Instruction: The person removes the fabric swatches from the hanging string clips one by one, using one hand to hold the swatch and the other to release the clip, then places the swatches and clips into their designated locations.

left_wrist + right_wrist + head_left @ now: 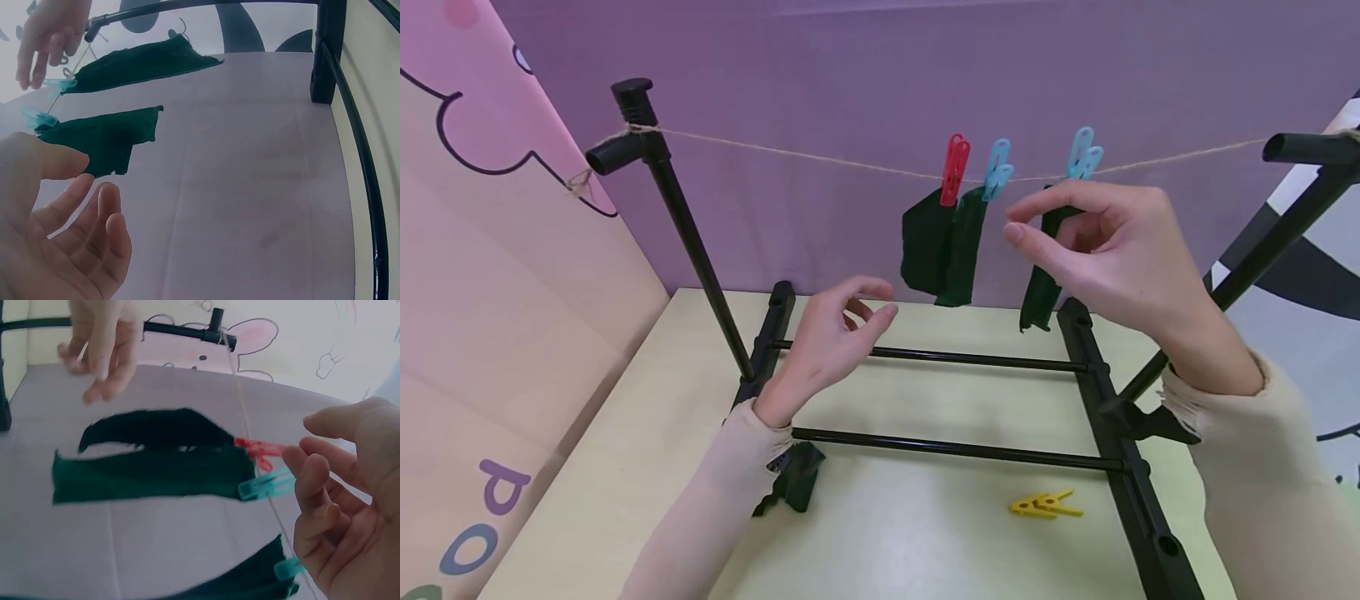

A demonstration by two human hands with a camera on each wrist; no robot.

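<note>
Two dark green cloth pieces hang from a string (820,156). The left cloth (928,246) is held at its top corners by a red clothespin (955,171) and a light-blue clothespin (997,171). Another light-blue clothespin (1084,154) holds the right cloth (1039,296), partly hidden behind my right hand (1105,250). That hand is raised just below the string, thumb and forefinger apart with nothing between them. Lower and to the left, in front of the rack, my left hand (842,333) hovers with loosely bent fingers, also holding nothing.
The string is tied between black posts (688,242) of a rack with crossbars (955,447) on a pale table (925,542). A yellow clothespin (1045,505) lies at the front right. Another green cloth (797,479) lies beside my left sleeve. A purple backdrop (812,67) stands behind.
</note>
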